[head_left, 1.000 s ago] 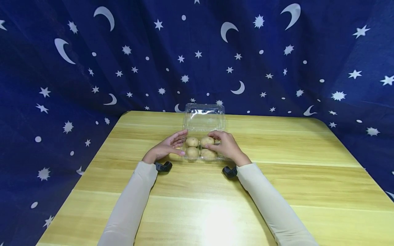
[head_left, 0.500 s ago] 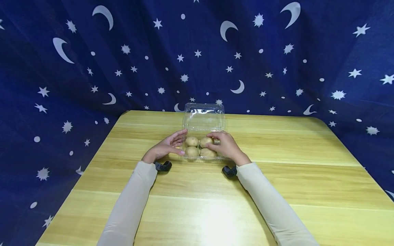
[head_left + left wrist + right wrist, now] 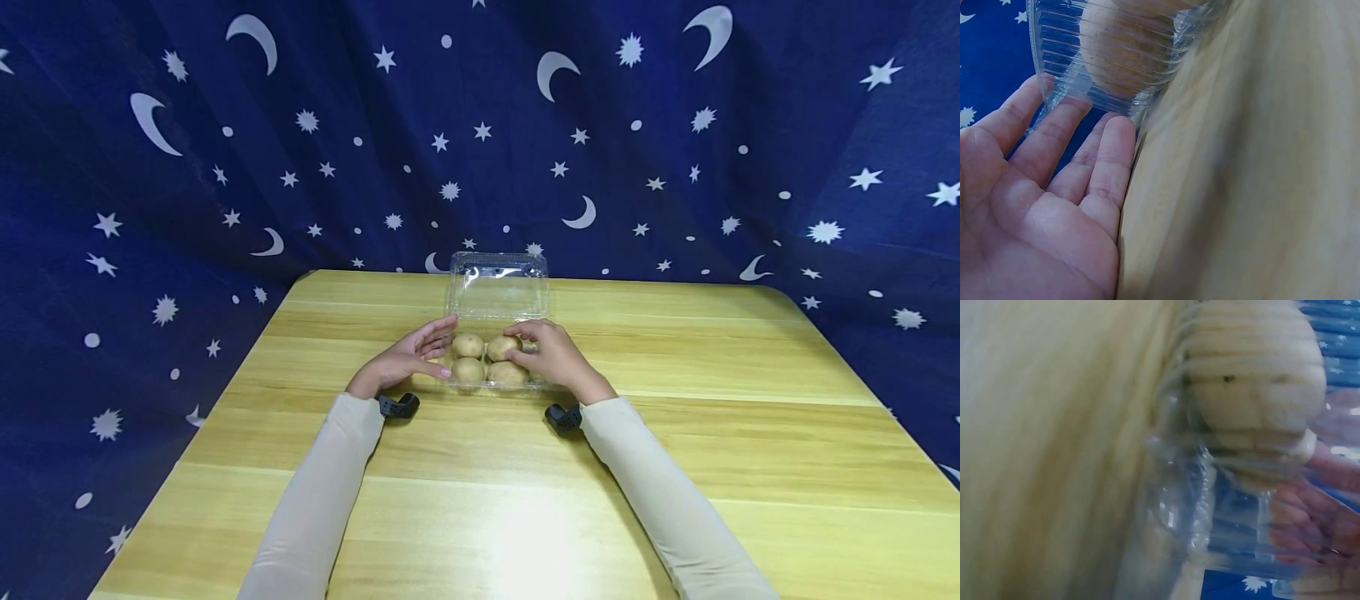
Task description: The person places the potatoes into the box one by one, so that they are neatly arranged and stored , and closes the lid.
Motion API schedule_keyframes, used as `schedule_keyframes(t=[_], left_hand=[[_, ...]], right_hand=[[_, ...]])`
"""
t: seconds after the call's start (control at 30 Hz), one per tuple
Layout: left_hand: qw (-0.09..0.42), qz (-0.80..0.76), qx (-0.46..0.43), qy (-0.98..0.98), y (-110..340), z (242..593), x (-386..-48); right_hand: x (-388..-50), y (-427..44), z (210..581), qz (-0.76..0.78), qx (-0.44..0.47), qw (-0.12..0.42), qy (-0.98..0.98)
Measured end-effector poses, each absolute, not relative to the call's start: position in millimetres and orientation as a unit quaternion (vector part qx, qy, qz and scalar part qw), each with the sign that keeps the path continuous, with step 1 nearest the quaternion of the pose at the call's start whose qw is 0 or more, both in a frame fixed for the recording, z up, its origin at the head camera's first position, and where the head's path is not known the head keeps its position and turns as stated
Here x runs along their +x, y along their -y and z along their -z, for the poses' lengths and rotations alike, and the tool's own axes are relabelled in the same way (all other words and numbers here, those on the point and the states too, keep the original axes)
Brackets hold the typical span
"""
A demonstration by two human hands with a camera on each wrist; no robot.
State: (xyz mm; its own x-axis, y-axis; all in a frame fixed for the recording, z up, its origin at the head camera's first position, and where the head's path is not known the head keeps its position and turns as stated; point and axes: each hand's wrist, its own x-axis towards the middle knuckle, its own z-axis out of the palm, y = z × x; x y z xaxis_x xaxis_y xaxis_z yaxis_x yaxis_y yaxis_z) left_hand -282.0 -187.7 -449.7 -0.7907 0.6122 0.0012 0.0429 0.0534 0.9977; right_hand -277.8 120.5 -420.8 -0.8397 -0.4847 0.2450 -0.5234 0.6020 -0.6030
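A clear plastic clamshell box [image 3: 540, 387] stands on the table, its lid [image 3: 498, 292] tipped back. Potatoes sit inside in two rows: one back left [image 3: 468, 345], one front left [image 3: 467, 371], one front right [image 3: 507, 373]. My right hand [image 3: 557, 357] reaches in from the right and pinches the back-right potato [image 3: 502, 346] between thumb and fingers. In the right wrist view the ribbed box wall partly covers that hand [image 3: 1310, 519]. Against the box's left side rests my left hand [image 3: 405, 358]; its straight fingertips touch the ribbed wall [image 3: 1054, 50] in the left wrist view.
The wooden table [image 3: 435, 517] spreads out around the box, with a bright glare spot near the front. Behind it hangs a dark blue curtain [image 3: 495, 100] with moons and stars. Both wrists carry black cameras just in front of the box.
Almost nothing differs. The right wrist has shifted very slightly to the right, while its fingers stay on the back-right potato. The left hand keeps its place at the box.
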Motion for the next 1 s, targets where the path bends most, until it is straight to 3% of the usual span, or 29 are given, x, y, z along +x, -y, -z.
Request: schedule_keyframes(t=[0.63,1.0], left_hand=[[0.223,-0.644,0.234,-0.693,188,450,-280],[0.215,-0.647,0.245,-0.689,187,452,-283]], right_hand=[[-275,-135,400,-0.428,0.289,-0.043,0.855],[-282,-150,396,-0.508,0.254,-0.044,0.822]])
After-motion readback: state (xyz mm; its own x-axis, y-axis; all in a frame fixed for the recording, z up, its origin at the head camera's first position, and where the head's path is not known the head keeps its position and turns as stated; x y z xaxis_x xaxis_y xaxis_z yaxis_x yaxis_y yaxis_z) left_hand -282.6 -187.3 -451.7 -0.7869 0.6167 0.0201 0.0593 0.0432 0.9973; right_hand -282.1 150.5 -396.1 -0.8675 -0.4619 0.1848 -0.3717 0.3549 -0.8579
